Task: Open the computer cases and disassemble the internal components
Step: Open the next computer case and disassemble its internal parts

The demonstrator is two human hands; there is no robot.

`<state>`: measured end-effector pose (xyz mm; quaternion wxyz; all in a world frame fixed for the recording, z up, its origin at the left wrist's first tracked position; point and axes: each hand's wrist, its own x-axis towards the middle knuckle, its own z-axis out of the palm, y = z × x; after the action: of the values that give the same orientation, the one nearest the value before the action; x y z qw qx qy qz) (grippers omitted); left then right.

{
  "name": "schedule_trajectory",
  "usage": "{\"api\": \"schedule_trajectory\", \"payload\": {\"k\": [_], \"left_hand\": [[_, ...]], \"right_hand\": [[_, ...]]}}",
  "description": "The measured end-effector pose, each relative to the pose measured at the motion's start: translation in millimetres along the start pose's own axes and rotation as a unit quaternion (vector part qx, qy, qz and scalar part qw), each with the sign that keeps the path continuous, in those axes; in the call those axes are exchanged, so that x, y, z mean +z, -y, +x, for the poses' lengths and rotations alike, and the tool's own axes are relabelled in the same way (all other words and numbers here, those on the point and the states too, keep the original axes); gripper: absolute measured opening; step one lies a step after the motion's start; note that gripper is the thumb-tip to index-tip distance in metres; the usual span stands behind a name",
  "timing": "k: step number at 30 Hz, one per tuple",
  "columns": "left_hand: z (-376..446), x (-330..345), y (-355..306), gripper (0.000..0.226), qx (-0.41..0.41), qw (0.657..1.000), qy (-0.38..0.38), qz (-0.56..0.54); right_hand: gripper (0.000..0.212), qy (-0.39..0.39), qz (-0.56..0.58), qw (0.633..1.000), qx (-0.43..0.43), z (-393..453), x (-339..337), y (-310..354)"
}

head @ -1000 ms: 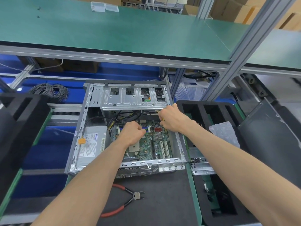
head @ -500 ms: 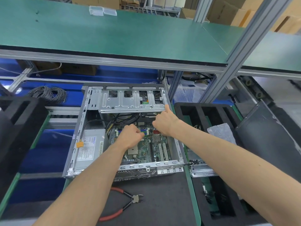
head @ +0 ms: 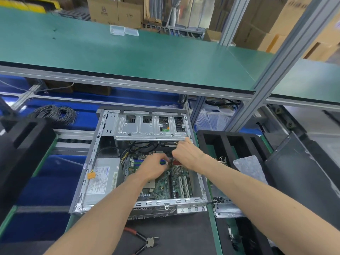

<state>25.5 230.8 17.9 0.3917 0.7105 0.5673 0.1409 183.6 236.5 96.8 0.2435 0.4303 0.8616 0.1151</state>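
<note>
Hands — left (head: 153, 167), right (head: 187, 155) — over motherboard (head: 165, 183) inside open case (head: 88, 162)

The computer case (head: 95, 162) was bare silver-grey metal. Inside it, the motherboard (head: 165, 184) was green, with white slots and one small red part. The power supply (head: 103, 181) was grey and carried a white label and an orange tag. The cutters (head: 145, 240) had red handles and lay on a black mat (head: 184, 236). The upper shelf (head: 128, 52) was green, and the trays (head: 230, 144) were black.
</note>
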Motion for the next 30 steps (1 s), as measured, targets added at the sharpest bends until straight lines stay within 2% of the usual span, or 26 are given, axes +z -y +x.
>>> {"api": "schedule_trajectory", "payload": {"k": [2, 4, 7, 10, 15, 18, 19, 22, 26, 30], "left_hand": [[7.7, 4.0, -11.9, 0.022, 0.022, 0.999, 0.027, -0.010], [16.1, 9.7, -26.3, 0.011, 0.015, 0.998, 0.046, -0.043], [26.7, 16.4, -37.6, 0.030, -0.013, 0.992, 0.074, -0.104], [30.0, 18.9, -36.0, 0.031, -0.004, 0.989, 0.093, -0.114], [34.8, 27.1, -33.4, 0.022, 0.026, 0.991, 0.032, -0.126], [36.9, 29.9, -34.4, 0.040, 0.009, 0.993, -0.002, -0.114], [37.7, 29.9, -34.0, 0.040, 0.005, 0.993, -0.009, -0.122], [37.5, 29.7, -33.0, 0.016, 0.000, 0.986, -0.023, -0.164], [37.7, 29.4, -29.3, 0.027, 0.016, 0.983, -0.043, -0.175], [36.0, 27.8, -26.0, 0.021, 0.055, 0.978, -0.015, -0.201]], "right_hand": [[0.019, 0.000, 0.020, 1.000, 0.009, 0.3, 2.7, -0.6], [0.027, -0.014, 0.048, 0.999, 0.012, -1.5, 5.7, -2.1], [0.026, -0.050, 0.097, 0.994, 0.016, -6.8, 8.8, -5.6], [0.028, -0.070, 0.112, 0.991, 0.027, -11.2, 11.9, -7.9], [0.030, -0.083, 0.162, 0.983, 0.033, -14.2, 9.3, -9.3], [0.020, -0.152, 0.130, 0.978, 0.060, -18.3, 9.4, -13.8], [0.024, -0.149, 0.115, 0.980, 0.070, -19.2, 8.4, -15.6], [0.023, -0.087, 0.122, 0.985, 0.083, -20.8, 5.3, -18.2], [0.019, -0.095, 0.218, 0.967, 0.093, -19.4, -0.7, -17.0], [0.014, -0.087, 0.243, 0.963, 0.073, -19.3, -8.5, -22.3]]}}
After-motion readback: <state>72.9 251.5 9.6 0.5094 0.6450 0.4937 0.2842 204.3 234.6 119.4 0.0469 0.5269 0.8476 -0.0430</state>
